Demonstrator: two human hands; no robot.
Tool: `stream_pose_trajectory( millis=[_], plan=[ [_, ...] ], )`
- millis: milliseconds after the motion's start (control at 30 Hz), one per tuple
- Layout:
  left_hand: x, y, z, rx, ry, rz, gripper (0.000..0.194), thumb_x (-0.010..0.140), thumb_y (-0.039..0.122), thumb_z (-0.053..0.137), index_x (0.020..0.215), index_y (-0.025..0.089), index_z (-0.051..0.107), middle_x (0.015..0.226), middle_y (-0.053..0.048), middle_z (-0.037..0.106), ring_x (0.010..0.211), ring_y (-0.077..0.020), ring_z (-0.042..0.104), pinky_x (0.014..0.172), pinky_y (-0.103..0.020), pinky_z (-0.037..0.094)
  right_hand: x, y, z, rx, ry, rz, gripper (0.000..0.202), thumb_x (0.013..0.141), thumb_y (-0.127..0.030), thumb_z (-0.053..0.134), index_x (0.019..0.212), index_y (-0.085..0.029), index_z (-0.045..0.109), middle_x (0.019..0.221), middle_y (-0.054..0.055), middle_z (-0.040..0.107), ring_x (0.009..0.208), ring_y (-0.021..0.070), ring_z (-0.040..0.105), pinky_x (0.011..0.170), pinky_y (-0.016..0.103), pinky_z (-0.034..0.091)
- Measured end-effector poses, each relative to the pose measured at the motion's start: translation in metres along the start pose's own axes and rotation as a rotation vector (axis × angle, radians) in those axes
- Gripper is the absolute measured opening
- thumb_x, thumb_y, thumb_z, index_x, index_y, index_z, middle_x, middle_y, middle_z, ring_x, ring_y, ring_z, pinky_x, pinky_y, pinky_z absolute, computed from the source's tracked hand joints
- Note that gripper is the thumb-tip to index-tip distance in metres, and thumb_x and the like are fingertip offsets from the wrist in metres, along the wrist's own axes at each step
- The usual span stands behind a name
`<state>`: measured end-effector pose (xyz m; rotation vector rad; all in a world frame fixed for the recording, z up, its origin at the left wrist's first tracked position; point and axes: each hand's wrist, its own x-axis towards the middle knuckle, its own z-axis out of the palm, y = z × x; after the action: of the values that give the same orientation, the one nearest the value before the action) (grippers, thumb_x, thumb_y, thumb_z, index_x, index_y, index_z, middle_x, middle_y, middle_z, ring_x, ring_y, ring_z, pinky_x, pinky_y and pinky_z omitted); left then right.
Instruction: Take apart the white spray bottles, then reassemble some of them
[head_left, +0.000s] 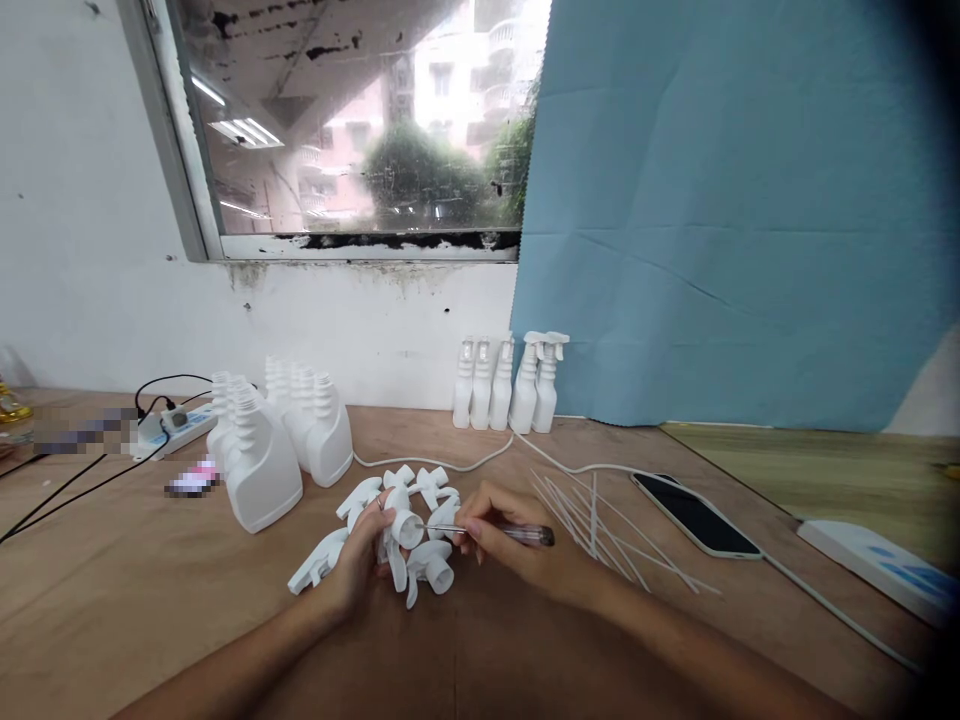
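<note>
Your forearms (244, 645) run in at eight and four o'clock around a white spray head (403, 513), gripped by your left hand (360, 560), fingers curled; your right hand (516, 558) pinches a thin-shafted tool (529, 535), tip at its open end. Loose heads (429, 563) lie close around it, topless bottles (266, 480) at ten, tubes (594, 515) at three

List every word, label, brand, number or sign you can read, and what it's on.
None can be read.
Long white power strip at right: blue marking, too blurred.
Long white power strip at left: blue marking, too small.
Pink-and-white pixelated patch: unreadable.
White plastic trigger head in the left fingers: no lettering visible.
White plastic bottles at left: no lettering visible.
</note>
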<state>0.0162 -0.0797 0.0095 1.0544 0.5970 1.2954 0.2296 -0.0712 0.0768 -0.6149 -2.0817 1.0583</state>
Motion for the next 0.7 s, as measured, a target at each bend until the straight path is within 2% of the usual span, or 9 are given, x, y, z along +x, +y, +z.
stream_pose_trajectory(
  millis=[100,333,400,533,633,700],
  plan=[
    [0.0,0.002,0.0,0.016,0.002,-0.013,0.027,0.083,0.043,0.053,0.08,0.018,0.043,0.054,0.006,0.047,0.038,-0.0036,0.024,0.038,-0.018,0.015,0.0,-0.001,-0.001,-0.015,-0.006,0.009,0.026,0.095,-0.038,0.049,0.083,-0.016,0.056,0.079,0.004,0.062,0.068,0.013,0.056,0.061,0.025,0.042],
    [-0.001,0.004,0.001,0.028,0.009,-0.038,0.025,0.083,0.041,0.053,0.081,0.018,0.044,0.058,0.005,0.05,0.038,-0.0033,0.025,0.037,-0.018,0.015,-0.004,-0.01,0.001,-0.261,-0.068,-0.04,0.016,0.092,-0.03,0.052,0.086,-0.017,0.058,0.08,0.002,0.062,0.072,0.0134,0.055,0.067,0.026,0.041],
    [-0.001,0.003,0.001,0.023,0.001,-0.057,0.025,0.082,0.041,0.054,0.079,0.018,0.044,0.056,0.005,0.05,0.038,-0.0035,0.026,0.037,-0.017,0.014,-0.003,-0.009,0.001,-0.202,-0.068,-0.02,0.017,0.092,-0.03,0.052,0.084,-0.017,0.057,0.08,0.003,0.062,0.073,0.0137,0.056,0.067,0.027,0.042],
    [-0.001,0.004,0.0,-0.02,-0.04,-0.147,0.03,0.081,0.043,0.054,0.073,0.016,0.047,0.05,0.003,0.05,0.035,-0.0031,0.025,0.035,-0.018,0.012,0.002,-0.001,0.001,0.084,-0.056,0.068,0.022,0.092,-0.035,0.053,0.082,-0.016,0.055,0.08,0.005,0.065,0.074,0.0152,0.06,0.066,0.028,0.046],
    [0.001,0.005,-0.002,-0.128,-0.106,-0.318,0.032,0.084,0.044,0.048,0.072,0.014,0.052,0.049,0.002,0.048,0.032,-0.0043,0.026,0.034,-0.019,0.014,0.003,0.004,0.002,0.229,-0.057,0.086,0.025,0.091,-0.04,0.054,0.084,-0.017,0.054,0.081,0.005,0.065,0.075,0.0157,0.062,0.068,0.029,0.048],
    [0.002,0.007,-0.002,-0.218,-0.16,-0.428,0.032,0.085,0.043,0.045,0.074,0.015,0.054,0.05,0.001,0.047,0.032,-0.0062,0.029,0.033,-0.02,0.015,0.003,0.005,0.002,0.2,-0.077,0.073,0.024,0.091,-0.04,0.055,0.087,-0.017,0.056,0.083,0.005,0.065,0.077,0.0157,0.062,0.07,0.03,0.049]
  ],
)
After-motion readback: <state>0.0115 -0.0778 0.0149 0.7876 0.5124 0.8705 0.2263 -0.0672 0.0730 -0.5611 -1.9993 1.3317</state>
